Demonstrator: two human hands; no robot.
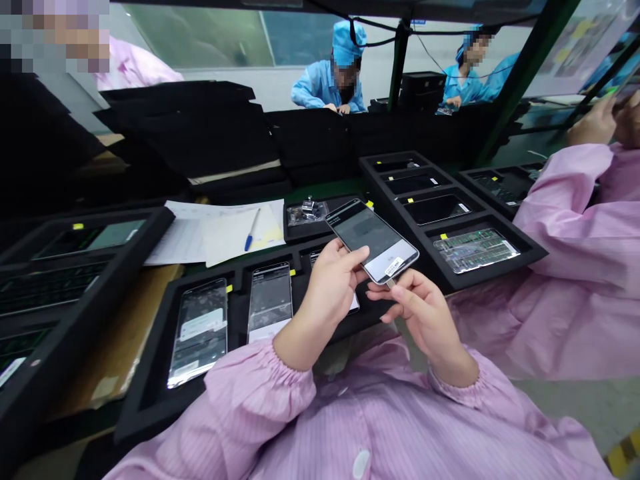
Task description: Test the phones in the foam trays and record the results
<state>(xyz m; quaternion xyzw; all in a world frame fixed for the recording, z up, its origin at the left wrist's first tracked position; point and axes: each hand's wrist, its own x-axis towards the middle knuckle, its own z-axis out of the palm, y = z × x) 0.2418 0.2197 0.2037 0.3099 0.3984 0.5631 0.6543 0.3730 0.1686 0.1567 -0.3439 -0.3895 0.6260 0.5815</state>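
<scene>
Left hand [327, 283]: closed around one long edge of a phone [367, 230], thumb lying over the front near the lower part of the screen. Phone is held up at a slant, face up, above the nearest tray. Screen lit: dark grey above, pale band below; a white barcode label [395, 267] sits at the lower end.

Right hand [425, 313]: thumb and fingers pinched narrow on a small plug-like piece [391, 283] at the phone's lower edge. Whether it is seated or only touching: cannot tell.

Below and to the left of the left hand: black foam tray [237, 327] with a clear-wrapped phone [197, 333] farthest left and a lit phone [271, 300] nearer the forearm. A third phone [355, 303] is partly hidden under the left hand.

Beyond the left hand: small black tray [330, 225] with metal parts in clear plastic [307, 212]. To its left, paper sheets [225, 237] with a blue pen [253, 230] on top.

Beyond and right of the right hand: second foam tray [531, 252], four devices in a row, the nearest device [477, 250] reflecting green. Farther right, a co-worker's pink sleeve [565, 207].
</scene>
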